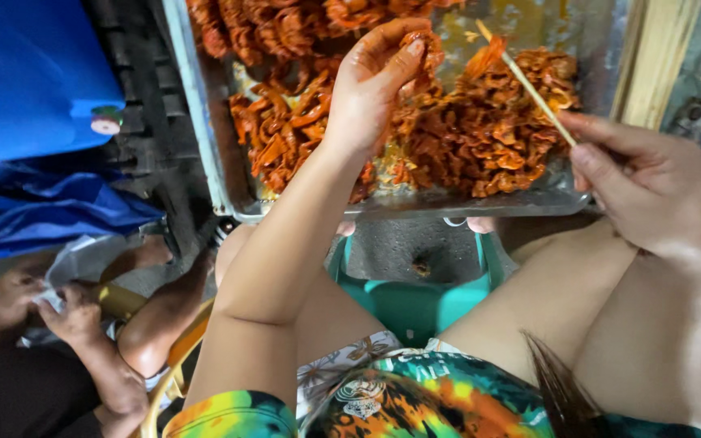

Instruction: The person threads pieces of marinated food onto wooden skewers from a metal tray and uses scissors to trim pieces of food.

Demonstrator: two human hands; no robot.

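Head view looks down past bare knees and a teal plastic stool (415, 304) to a shallow rectangular metal tray (212, 154) piled with orange-red, sauce-coated ruffled meat pieces (480, 138). Judging by the pose, a piece is being threaded onto a stick, and it goes best if the stick stays steady at a low angle while the meat is folded and pushed squarely onto the point, fingertips kept to the side of the tip.

On the near right, the right hand (651, 191) is closed in a pinch on the lower end of a thin pale bamboo skewer (529, 85), which slants up and left over the tray with one strip already at its far tip. Farther, left of centre, the left hand (371, 85) is curled, thumb against fingers, gripping a single reddish meat piece (427, 50) just above the heap. At the near left, another person's hands (42, 308) handle something pale beside blue plastic sheeting (34, 122).
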